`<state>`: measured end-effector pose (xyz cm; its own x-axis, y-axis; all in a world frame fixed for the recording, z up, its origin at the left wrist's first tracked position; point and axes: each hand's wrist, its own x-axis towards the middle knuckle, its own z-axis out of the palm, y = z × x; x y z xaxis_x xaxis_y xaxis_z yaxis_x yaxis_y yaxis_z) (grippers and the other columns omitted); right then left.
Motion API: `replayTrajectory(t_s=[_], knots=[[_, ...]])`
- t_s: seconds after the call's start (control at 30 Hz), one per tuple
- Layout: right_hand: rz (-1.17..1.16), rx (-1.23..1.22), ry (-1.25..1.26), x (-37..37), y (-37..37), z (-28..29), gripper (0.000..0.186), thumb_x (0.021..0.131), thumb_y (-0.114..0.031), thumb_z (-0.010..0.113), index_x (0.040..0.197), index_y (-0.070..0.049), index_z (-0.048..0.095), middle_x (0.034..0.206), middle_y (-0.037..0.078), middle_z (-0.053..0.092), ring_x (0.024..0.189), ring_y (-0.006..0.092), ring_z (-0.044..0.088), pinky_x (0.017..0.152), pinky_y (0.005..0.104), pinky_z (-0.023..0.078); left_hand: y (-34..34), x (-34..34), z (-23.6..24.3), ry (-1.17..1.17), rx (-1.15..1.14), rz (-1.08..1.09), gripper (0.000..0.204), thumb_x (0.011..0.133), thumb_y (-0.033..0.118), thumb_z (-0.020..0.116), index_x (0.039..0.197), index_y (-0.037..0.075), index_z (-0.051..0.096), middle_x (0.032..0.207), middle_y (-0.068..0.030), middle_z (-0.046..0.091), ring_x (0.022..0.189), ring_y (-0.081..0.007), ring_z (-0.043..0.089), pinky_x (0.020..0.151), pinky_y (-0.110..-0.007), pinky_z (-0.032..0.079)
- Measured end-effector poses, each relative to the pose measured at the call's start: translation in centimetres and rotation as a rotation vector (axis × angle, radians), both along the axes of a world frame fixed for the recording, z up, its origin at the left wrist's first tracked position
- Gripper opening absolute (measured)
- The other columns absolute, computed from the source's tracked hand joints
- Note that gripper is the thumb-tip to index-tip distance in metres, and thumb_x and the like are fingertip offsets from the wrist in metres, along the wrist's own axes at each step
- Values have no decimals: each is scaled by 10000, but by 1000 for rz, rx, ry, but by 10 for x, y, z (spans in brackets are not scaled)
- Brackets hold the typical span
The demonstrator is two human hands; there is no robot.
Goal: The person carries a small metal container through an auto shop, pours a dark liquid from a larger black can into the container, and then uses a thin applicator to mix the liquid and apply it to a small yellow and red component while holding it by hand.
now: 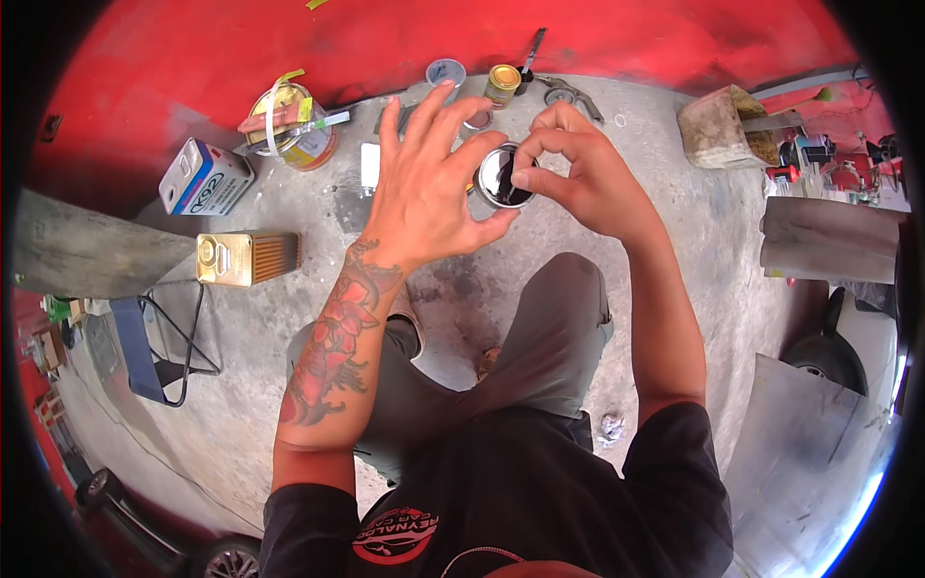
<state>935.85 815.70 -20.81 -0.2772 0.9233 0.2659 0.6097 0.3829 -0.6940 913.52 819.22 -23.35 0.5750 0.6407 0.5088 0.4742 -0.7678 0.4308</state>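
I look down from far away through the head camera and see two bare hands close together over a grey floor (674, 318). A small round can (494, 178) with dark, shiny stuff in it sits between them. The left hand (424, 188) is spread wide, with its fingers pointing up and away. The can is just to the right of its palm, in the space between the pointing finger and the thumb. I cannot tell if those two press on the can.

The right hand (588, 178) is on the other side of the can. Its thumb and pointing finger are brought close together at the can's right edge. That gap is narrow, and I cannot tell if they hold something.

Past the hands, by the red wall (385, 39), I see a clear cup (445, 71) and a little tin (503, 82) with a yellow top. Off to the left is a big bucket (310, 149) with a white strap. Near it are a white and blue tin (207, 178) and a square gold tin (249, 258). A dirty tub (708, 130) lies on the far right side.
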Motion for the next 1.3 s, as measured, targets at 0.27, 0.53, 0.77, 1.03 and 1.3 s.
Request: replayTrajectory(t_s=[0.27, 0.53, 0.77, 1.03, 1.3], knots=[[-10, -69, 32, -1, -5, -1, 130, 824, -131, 815, 907, -79, 730, 962, 56, 545, 1009, 253, 543, 858, 362, 461, 0, 0, 0, 34, -12, 12, 637, 622, 332, 897, 1208, 184, 698, 1444, -43, 525, 1463, -367, 379, 1174, -674, 209], [-118, -93, 67, 2, -2, 1, 117, 833, -132, 809, 902, -84, 728, 992, 61, 545, 1021, 252, 551, 901, 364, 450, 0, 0, 0, 19, -15, 3, 630, 616, 329, 898, 1197, 181, 704, 1445, -43, 526, 1459, -371, 387, 1177, -675, 211], [-8, -48, -6, 7, -1, 6, 119, 834, -147, 809, 902, -89, 730, 1037, 72, 539, 1092, 271, 546, 960, 389, 443, -3, 1, -1, 19, -26, -5, 629, 615, 329, 897, 1193, 174, 703, 1446, -47, 526, 1460, -376, 383, 1173, -681, 213], [13, -11, -53, 7, -1, 5, 121, 814, -147, 823, 893, -100, 745, 989, 57, 544, 1096, 289, 538, 989, 391, 433, -3, 3, -4, -17, -10, -24, 606, 607, 327, 907, 1145, 145, 697, 1419, -39, 521, 1438, -368, 379, 1159, -687, 211], [2, -57, 16, 5, -2, 3, 122, 800, -125, 826, 894, -102, 754, 973, 57, 572, 1073, 280, 542, 949, 395, 437, -2, 4, -4, -12, -18, -22, 611, 604, 326, 909, 1147, 141, 696, 1413, -39, 526, 1437, -366, 380, 1152, -681, 219]])
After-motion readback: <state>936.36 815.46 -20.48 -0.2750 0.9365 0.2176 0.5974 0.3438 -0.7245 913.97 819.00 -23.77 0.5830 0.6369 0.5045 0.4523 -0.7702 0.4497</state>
